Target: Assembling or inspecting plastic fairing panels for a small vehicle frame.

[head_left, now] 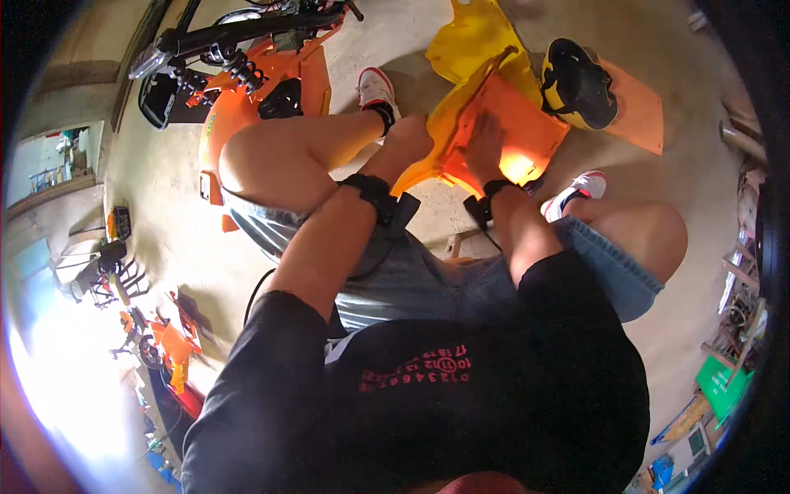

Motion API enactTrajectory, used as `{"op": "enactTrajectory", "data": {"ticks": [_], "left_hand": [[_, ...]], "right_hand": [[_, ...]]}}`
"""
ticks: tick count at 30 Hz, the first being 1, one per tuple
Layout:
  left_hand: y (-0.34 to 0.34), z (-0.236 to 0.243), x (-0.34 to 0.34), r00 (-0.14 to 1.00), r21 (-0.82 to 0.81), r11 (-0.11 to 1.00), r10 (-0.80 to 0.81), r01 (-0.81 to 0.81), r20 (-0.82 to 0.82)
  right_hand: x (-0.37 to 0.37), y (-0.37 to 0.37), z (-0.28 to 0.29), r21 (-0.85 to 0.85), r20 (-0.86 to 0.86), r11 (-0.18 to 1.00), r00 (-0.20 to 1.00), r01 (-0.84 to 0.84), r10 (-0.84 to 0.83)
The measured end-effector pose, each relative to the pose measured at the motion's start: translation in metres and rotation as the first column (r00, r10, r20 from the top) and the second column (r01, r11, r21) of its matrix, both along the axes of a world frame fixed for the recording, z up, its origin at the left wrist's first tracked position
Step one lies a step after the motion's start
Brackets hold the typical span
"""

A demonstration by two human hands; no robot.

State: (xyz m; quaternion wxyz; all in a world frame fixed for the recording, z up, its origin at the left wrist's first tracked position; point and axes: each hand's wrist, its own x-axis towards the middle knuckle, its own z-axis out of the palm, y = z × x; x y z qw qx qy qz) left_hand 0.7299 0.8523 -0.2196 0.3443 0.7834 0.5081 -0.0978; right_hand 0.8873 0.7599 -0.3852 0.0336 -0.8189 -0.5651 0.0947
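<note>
Between my legs a glossy orange plastic panel lies against a curved yellow panel, both like motorcycle body parts. My right hand rests on the orange panel with its fingers stretched out over the surface. My left hand is at the left edge of the yellow panel; its fingers are hidden, so I cannot see whether it grips that edge. Another yellow piece lies just beyond. To the right are a black and yellow part and a flat orange piece.
A partly stripped orange motorcycle stands at the far left, its shock springs and dark frame showing. More orange parts sit along the left by a bright opening. Shelves and a green container line the right side. My shoes flank the panels.
</note>
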Motion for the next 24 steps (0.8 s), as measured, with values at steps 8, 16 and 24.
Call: {"op": "enactTrajectory", "data": {"ticks": [8,16,24], "left_hand": [[0.027,0.001,-0.007,0.928,0.241,0.897,-0.369,0.37,-0.052],[0.058,0.106,0.008,0.923,0.244,0.964,-0.185,0.104,0.338],[0.056,0.199,-0.024,0.85,-0.093,0.994,0.095,-0.054,0.519]], "right_hand": [[-0.042,0.0,0.045,-0.21,-0.104,0.978,0.994,0.016,-0.038],[0.005,0.05,0.095,0.234,0.138,0.97,0.985,0.07,-0.105],[0.069,0.093,0.242,0.274,0.306,0.958,0.952,-0.083,-0.005]]}}
